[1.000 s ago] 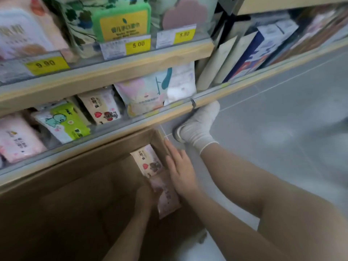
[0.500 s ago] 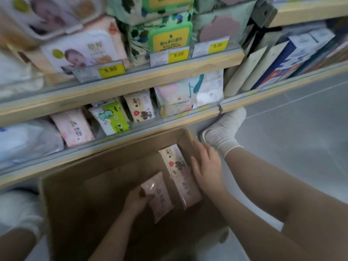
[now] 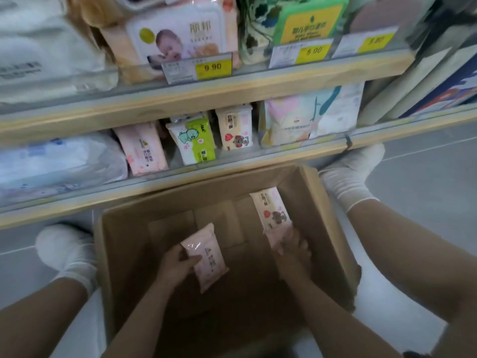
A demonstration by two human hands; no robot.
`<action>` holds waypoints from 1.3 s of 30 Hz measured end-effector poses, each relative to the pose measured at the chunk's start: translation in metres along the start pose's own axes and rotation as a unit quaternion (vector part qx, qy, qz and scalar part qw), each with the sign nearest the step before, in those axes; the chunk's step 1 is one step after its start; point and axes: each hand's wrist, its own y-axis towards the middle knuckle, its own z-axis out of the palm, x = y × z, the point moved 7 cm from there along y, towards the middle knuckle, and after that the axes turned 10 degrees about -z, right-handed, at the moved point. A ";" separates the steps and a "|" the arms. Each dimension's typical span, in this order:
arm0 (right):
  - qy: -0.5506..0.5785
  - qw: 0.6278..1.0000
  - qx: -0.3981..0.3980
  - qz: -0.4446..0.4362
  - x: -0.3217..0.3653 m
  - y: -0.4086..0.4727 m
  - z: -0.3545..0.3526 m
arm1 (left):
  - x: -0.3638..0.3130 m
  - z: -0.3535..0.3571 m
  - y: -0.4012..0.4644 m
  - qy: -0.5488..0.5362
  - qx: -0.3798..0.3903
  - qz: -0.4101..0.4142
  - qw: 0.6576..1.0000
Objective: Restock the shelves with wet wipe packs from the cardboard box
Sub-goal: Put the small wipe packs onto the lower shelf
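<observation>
Before the stocked wooden shelves point(image 3: 196, 91) we squat over the open brown cardboard box point(image 3: 322, 228), inside which our left hand point(image 3: 178, 264) grips a pink wet wipe pack point(image 3: 206, 257) and our right hand point(image 3: 291, 251) clasps another pink pack point(image 3: 273, 235) under a cream bear-printed pack point(image 3: 271, 210).

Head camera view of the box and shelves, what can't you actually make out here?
- Pink pack under the right hand: mostly covered, print hidden, grip unclear.
- Cardboard box: near floor in shadow behind both forearms, so any further packs are unseen.
- Rightmost price tag: digits blurred.
- Small print on the pack in the left hand: too small.
</observation>
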 end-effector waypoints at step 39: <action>0.211 0.924 -0.096 -0.305 0.371 0.005 -0.077 | -0.080 -0.203 -0.115 -0.114 -0.063 0.207 0.970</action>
